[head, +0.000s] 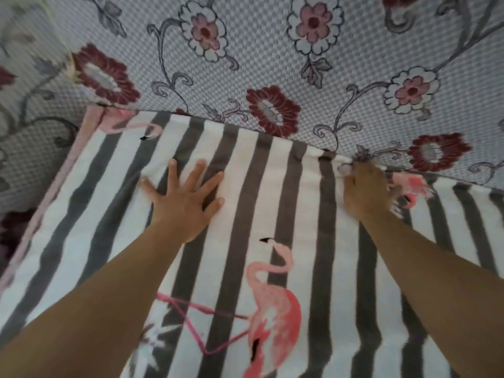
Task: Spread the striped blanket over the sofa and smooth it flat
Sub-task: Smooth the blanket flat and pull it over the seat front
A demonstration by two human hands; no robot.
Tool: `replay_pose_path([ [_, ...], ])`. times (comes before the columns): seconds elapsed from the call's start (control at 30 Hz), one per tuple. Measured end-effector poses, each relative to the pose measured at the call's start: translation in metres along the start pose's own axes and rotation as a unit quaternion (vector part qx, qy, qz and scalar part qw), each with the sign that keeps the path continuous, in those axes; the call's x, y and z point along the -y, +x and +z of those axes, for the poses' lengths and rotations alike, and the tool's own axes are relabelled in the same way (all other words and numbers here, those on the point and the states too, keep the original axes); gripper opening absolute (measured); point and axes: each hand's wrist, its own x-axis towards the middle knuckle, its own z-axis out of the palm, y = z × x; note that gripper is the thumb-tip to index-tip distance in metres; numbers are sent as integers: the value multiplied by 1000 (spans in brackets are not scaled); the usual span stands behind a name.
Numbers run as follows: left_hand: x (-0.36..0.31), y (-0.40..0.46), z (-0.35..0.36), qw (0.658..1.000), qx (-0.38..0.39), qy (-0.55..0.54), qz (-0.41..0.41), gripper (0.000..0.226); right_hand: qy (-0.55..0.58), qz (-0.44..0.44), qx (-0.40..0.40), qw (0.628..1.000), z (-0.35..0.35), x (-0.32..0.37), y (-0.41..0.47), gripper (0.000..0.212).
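The striped blanket [245, 214], grey and white with pink flamingos and a pink border, lies across the sofa seat. Its far edge runs along the floral sofa backrest [245, 64]. My left hand [185, 197] rests flat on the blanket near that far edge, fingers spread. My right hand [365, 189] is blurred at the blanket's far edge where it meets the backrest. Its fingers are curled into the fabric there, which is bunched into small folds.
The sofa's floral armrest [32, 132] rises at the left, beside the blanket's pink border [54, 192]. The backrest fills the upper part of the view.
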Motion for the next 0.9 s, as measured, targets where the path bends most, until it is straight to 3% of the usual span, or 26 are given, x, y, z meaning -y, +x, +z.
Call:
replay_pose_path([
  [0.07,4,12,-8,999,-29,-13,4,56,-16,133,53,990,-3,-12,-5,60],
  [0.1,8,21,-13,999,-38,-15,7,56,-16,143,81,986,-2,-6,-5,65],
  [0.27,47,67,-22,998,1,-38,-43,60,30,-89,114,989,11,94,-3,77],
  [0.33,69,77,-21,997,18,-31,-64,65,10,-141,125,982,19,129,-12,78],
  [0.5,116,98,-14,993,-7,-62,-99,67,-24,-156,-12,987,44,135,-26,74],
  [0.57,130,104,-8,989,-34,-93,-108,65,-25,-158,-31,987,48,134,-24,74],
  [0.67,135,98,-4,987,-70,-115,-92,57,-13,-155,8,988,50,134,-19,74],
  [0.8,140,34,10,986,-48,-109,-120,53,-24,-132,134,982,30,131,-11,71],
  [0.9,147,-39,29,991,-40,-73,-105,53,-15,-134,147,980,23,129,-49,65],
])
